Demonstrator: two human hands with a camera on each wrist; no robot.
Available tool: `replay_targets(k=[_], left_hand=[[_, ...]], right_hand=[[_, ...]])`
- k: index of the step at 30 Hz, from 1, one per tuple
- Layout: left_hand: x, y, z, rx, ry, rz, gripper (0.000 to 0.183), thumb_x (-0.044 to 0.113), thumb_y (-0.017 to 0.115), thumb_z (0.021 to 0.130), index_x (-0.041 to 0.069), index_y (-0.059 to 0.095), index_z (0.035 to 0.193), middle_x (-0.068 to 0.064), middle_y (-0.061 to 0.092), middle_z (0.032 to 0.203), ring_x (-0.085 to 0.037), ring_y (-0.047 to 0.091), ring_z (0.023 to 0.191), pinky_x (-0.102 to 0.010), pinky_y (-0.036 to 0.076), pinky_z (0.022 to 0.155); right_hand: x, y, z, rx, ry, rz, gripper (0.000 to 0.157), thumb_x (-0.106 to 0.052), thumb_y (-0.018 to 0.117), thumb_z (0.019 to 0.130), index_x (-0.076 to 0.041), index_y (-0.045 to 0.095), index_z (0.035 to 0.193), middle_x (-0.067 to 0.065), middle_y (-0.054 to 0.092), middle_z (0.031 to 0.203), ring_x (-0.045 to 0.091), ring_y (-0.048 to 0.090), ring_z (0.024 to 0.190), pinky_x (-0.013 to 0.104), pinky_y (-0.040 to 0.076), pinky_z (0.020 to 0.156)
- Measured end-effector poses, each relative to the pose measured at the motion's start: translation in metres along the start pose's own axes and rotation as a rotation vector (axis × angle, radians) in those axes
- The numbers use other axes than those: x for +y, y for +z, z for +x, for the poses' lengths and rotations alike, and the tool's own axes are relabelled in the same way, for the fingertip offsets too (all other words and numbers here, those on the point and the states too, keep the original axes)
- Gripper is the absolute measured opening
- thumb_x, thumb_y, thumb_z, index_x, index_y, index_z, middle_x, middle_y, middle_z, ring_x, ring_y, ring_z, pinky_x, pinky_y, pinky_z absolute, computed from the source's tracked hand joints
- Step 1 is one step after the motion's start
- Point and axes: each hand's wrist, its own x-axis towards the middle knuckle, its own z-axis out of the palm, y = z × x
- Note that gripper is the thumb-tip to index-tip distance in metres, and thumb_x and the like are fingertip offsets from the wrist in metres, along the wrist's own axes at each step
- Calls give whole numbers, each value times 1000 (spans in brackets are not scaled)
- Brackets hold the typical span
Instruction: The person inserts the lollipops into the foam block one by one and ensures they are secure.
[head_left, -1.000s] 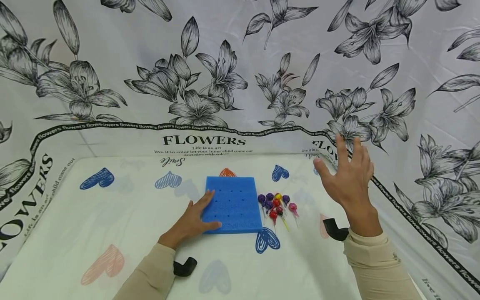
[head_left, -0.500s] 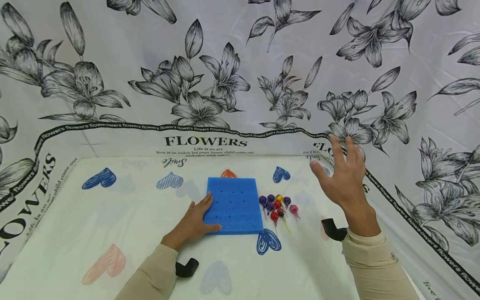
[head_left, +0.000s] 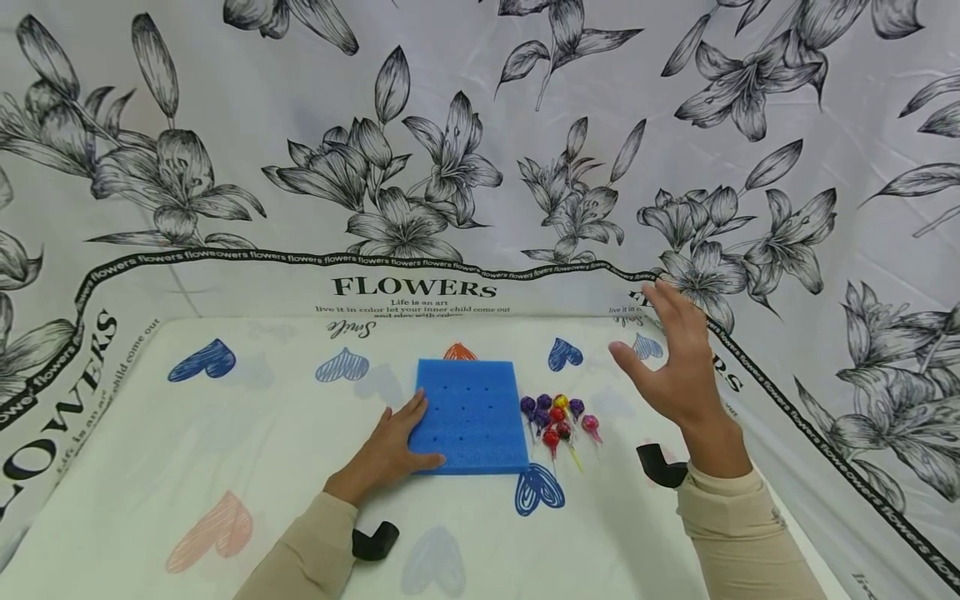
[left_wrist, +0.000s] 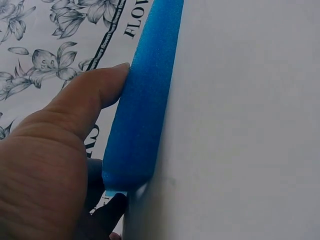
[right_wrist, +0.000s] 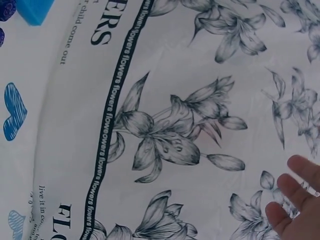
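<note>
A flat blue foam block (head_left: 476,425) with several small holes in its top lies on the table. My left hand (head_left: 382,454) rests against its left side, fingers spread and fairly straight. In the left wrist view the thumb (left_wrist: 100,87) touches the top edge of the block. Just right of the block lies a bunch of lollipops (head_left: 558,414) with purple, red, yellow and pink heads, sticks toward me. Off to their right my right hand (head_left: 675,367) is raised, thumb apart from straight fingers, holding nothing. Only some of its fingertips (right_wrist: 295,185) show in the right wrist view.
A white cloth with printed hearts covers the table (head_left: 285,467). Behind and to the right hangs a flower-printed curtain (head_left: 300,100) with a black lettered band. Black wrist mounts (head_left: 375,540) stick out from both sleeves.
My right hand has drifted a little left and downward, turning its palm more inward. The left hand stays on the foam block; the whole head view has shifted slightly.
</note>
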Motion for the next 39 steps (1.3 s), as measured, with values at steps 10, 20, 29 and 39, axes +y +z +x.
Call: replay_targets(k=[10, 20, 29, 39], left_hand=[[0, 2, -2, 5, 7, 3, 100, 47, 78, 77, 2, 27, 151, -6, 14, 159, -37, 14, 142, -48, 3, 115], [-1, 2, -1, 4, 6, 7, 101, 49, 78, 77, 3, 27, 151, -7, 15, 159, -38, 12, 143, -50, 3, 114], [-2, 2, 0, 6, -4, 12, 101, 51, 77, 77, 4, 26, 152, -5, 13, 159, -38, 8, 143, -51, 5, 114], [-1, 2, 1, 10, -11, 15, 101, 51, 77, 77, 5, 27, 152, -4, 13, 159, -39, 8, 143, -53, 7, 113]], right_hand=[[3, 14, -4, 168, -209, 126, 80, -57, 70, 81, 9, 57, 124, 27, 54, 128, 40, 48, 120, 38, 36, 104], [-13, 17, -8, 216, -182, 226, 73, -48, 72, 84, 15, 58, 117, 35, 55, 118, 44, 49, 115, 35, 36, 104], [-5, 28, -28, 192, -32, 337, 62, -26, 77, 83, 20, 54, 118, 40, 51, 119, 44, 45, 119, 28, 36, 98], [17, 53, -66, 182, 211, 293, 58, 16, 74, 69, 10, 57, 124, 29, 54, 124, 25, 49, 110, 29, 36, 84]])
